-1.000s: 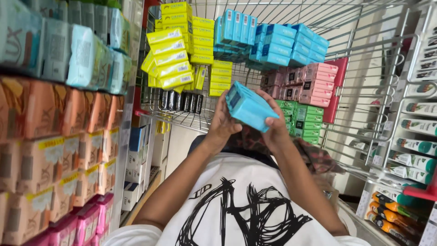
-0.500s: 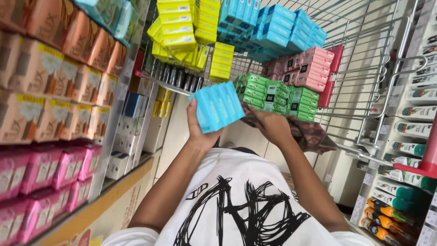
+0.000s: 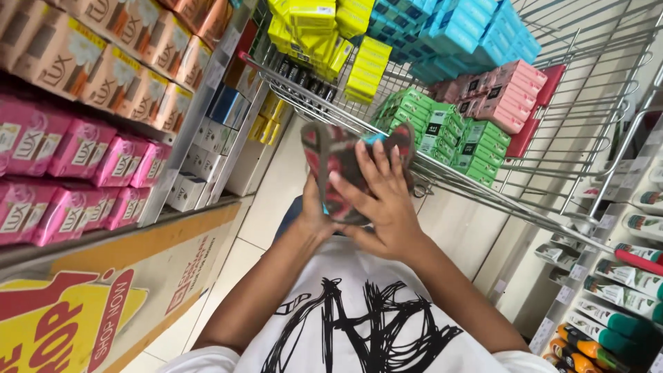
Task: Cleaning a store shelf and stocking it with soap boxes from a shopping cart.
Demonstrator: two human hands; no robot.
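Note:
Both my hands are raised in front of my chest, just before the wire cart (image 3: 483,190). They hold a light blue box (image 3: 376,138) that is almost fully covered by a red and grey patterned cloth (image 3: 331,162). Only a sliver of blue shows at the cloth's top edge. My left hand (image 3: 311,215) grips the bundle from below and behind, mostly hidden by it. My right hand (image 3: 380,200) lies over the cloth's front with its fingers spread and pressed on it.
The cart holds stacks of yellow boxes (image 3: 311,21), blue boxes (image 3: 463,27), pink boxes (image 3: 504,86) and green boxes (image 3: 442,128). Shelves on the left carry pink soap boxes (image 3: 62,148) and peach soap boxes (image 3: 103,62). A right-hand shelf (image 3: 621,290) holds tubes and cartons.
The blue box was bare and held up in both hands; now the patterned cloth covers it and my right hand presses on top. The view has tilted further down.

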